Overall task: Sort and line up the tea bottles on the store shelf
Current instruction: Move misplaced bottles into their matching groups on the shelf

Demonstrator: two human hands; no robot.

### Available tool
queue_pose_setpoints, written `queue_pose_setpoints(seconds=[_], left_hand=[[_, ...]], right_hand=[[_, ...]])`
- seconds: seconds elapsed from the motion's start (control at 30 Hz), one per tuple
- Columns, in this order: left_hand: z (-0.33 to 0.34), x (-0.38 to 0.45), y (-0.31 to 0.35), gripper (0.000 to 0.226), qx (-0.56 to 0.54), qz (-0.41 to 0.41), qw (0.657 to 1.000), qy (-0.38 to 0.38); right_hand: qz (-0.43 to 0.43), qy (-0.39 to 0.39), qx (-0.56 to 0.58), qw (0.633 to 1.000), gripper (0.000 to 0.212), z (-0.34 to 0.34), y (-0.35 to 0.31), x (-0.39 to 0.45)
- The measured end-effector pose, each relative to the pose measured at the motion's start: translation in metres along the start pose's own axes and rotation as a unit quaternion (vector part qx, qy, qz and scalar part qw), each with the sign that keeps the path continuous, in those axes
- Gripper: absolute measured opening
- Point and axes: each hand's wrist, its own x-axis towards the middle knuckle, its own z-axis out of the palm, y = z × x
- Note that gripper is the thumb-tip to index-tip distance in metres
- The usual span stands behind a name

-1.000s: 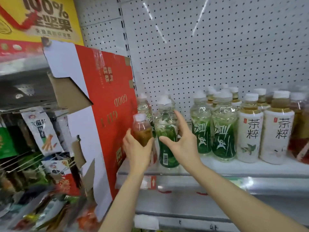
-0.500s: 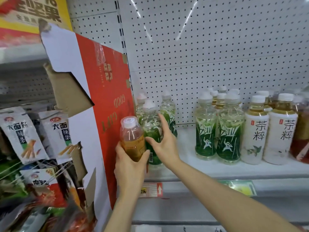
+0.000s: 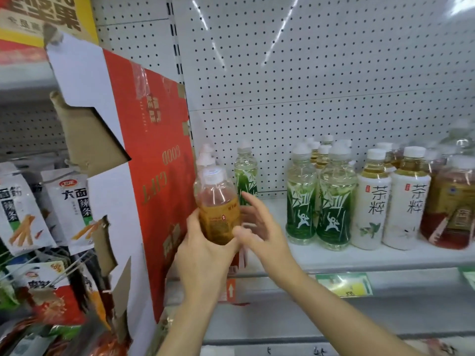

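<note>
Left hand [image 3: 203,253]: I have it curled round the lower half of the amber tea bottle [image 3: 218,209], holding it upright in front of the shelf [image 3: 359,255], off the shelf board
Right hand [image 3: 259,227]: fingers spread and relaxed, gripping nothing; the thumb sits against the amber bottle's base, the fingertips reach toward the green bottle behind [image 3: 246,173]
Where the bottles are: one green bamboo-label bottle stands alone at the back left, and more caps show just behind the amber bottle, too hidden for me to count; a green pair [image 3: 318,201] stands at the front middle, two white-label bottles [image 3: 390,201] just beside them, and dark reddish bottles [image 3: 452,201] at the far right
Left border: a red cardboard panel [image 3: 156,176] leans at the shelf end, close to my held bottle
Step in hand, as I judge it: the amber bottle is out of its group and needs a home among its own kind, further right
Risk one: swinging the amber bottle rightward could clip the front green pair, since they stand near the shelf edge and could topple off
Risk two: my free right hand could knock the lone green bottle over if it sweeps back blindly
Risk three: the hold is low on the bottle, so a quick move could tip its top-heavy end against the red panel
</note>
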Motion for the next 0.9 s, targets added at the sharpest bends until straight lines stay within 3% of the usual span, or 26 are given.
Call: queue_pose_setpoints(seconds=[0.07, 0.23, 0.3, 0.37, 0.43, 0.5, 0.63, 0.8, 0.9], left_hand=[[0.015, -0.013, 0.017, 0.092, 0.006, 0.007, 0.999, -0.044], [0.063, -0.038, 0.041, 0.088, 0.035, 0.091, 0.981, -0.167], [0.075, -0.041, 0.036, 0.085, -0.072, 0.134, 0.948, -0.281], [0.083, -0.042, 0.029, 0.06, -0.188, 0.11, 0.918, -0.331], [0.099, -0.032, 0.027, 0.042, -0.226, 0.069, 0.934, -0.268], [0.121, -0.013, 0.032, 0.049, -0.184, 0.047, 0.961, -0.202], [0.158, 0.014, 0.054, 0.085, -0.14, 0.04, 0.964, -0.225], [0.173, 0.029, 0.054, 0.075, -0.074, 0.069, 0.974, -0.202], [0.164, 0.037, 0.046, 0.074, -0.04, 0.038, 0.981, -0.186]], right_hand=[[0.009, 0.002, -0.018, 1.0, 0.079, -0.014, -0.008, -0.013], [-0.009, 0.095, -0.015, 0.995, 0.07, -0.069, -0.01, -0.026], [-0.011, 0.131, 0.011, 0.991, 0.061, -0.094, -0.011, -0.033], [-0.004, 0.157, 0.045, 0.987, 0.06, -0.117, -0.015, -0.038], [0.013, 0.165, 0.061, 0.984, 0.068, -0.134, -0.02, -0.039], [0.015, 0.161, 0.069, 0.984, 0.058, -0.143, -0.021, -0.04], [0.011, 0.144, 0.079, 0.986, 0.05, -0.152, -0.019, -0.042], [0.011, 0.14, 0.078, 0.987, 0.056, -0.165, -0.011, -0.046], [0.012, 0.139, 0.071, 0.988, 0.059, -0.179, -0.008, -0.05]])
